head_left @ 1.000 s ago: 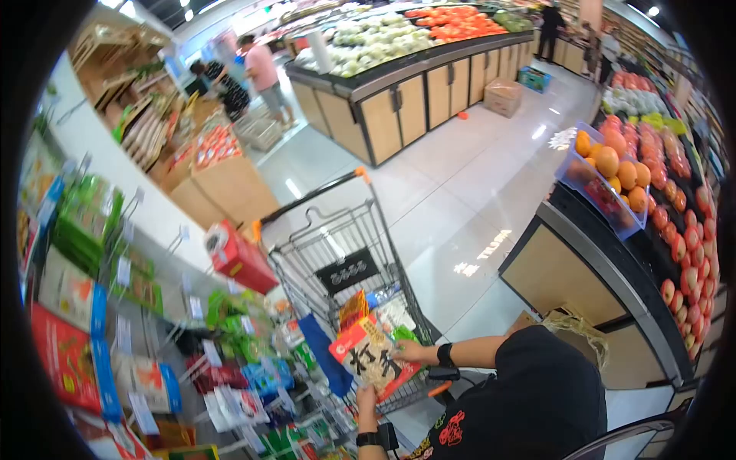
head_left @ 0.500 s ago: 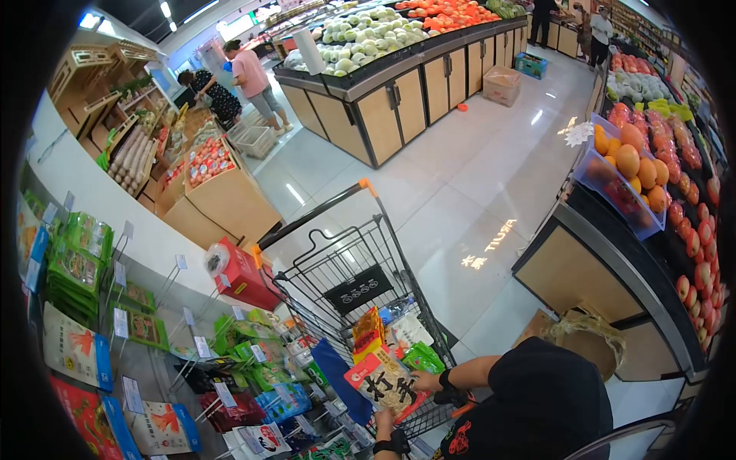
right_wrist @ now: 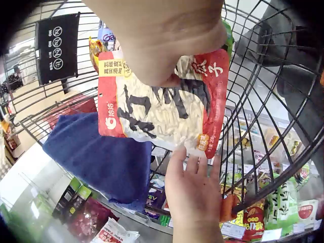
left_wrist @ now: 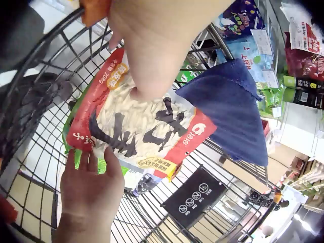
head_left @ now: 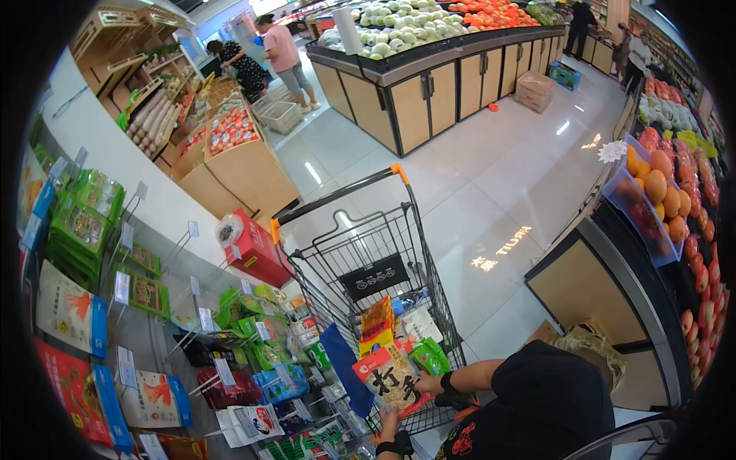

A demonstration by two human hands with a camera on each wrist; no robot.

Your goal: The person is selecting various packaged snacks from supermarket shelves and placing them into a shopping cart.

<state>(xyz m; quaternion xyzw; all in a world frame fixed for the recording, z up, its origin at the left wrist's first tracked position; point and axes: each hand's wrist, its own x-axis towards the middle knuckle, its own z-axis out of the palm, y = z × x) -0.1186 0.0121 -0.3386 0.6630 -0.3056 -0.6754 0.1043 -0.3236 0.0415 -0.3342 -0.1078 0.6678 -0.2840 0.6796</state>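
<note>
Both hands hold a red-and-white bag of seeds (head_left: 389,377) with large black characters over the shopping cart's wire basket. My left hand (head_left: 389,423) grips its near edge, thumb on the printed front. At the opposite edge my right hand (head_left: 429,386) pinches it with the thumb on the front and fingers behind. In the left wrist view the bag (left_wrist: 144,119) lies face up between the left hand (left_wrist: 152,55) and right hand (left_wrist: 91,190). Beyond it in the cart are a yellow-red packet (head_left: 376,326), a white packet (head_left: 420,326) and a green packet (head_left: 429,356).
A blue cloth (head_left: 346,368) hangs over the cart's left side. Hanging snack packets (head_left: 261,360) line the shelf at left, near a red box (head_left: 257,249). Fruit stands (head_left: 590,284) are at right, and a produce island (head_left: 429,100) stands ahead. Two people (head_left: 284,57) bend over bins.
The bag of seeds has gone lower, closer to the packets in the cart, with both hands keeping their hold. The head view has shifted, showing more of the aisle ahead.
</note>
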